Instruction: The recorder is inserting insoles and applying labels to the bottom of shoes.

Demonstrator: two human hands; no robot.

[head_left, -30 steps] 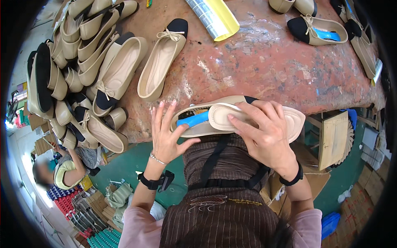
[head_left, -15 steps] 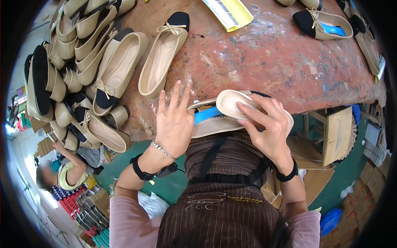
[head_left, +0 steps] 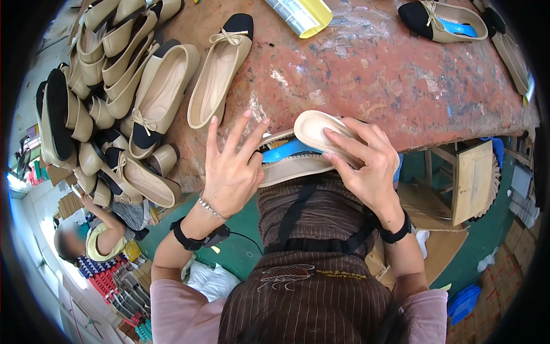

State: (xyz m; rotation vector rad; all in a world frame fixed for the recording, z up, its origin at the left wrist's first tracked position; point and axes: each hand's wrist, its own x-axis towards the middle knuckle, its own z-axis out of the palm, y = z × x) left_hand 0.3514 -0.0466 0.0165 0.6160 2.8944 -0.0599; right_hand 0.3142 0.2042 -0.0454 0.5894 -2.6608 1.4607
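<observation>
Left hand (head_left: 230, 175) spread at one end of a beige shoe (head_left: 293, 169), right hand (head_left: 369, 166) pinching an insole (head_left: 314, 124) over it

The middle of the frame is lit brightly and evenly, so the table (head_left: 366, 74) and the pale insole (head_left: 312, 125) are rendered crisply, while darker shade is left beneath the table's edge at right of centre. At the far left, highlights are washed out to white, and a co-worker's head (head_left: 70, 239) is blurred. Straight lines are bent toward the rim, and the corners are swallowed by black.
</observation>
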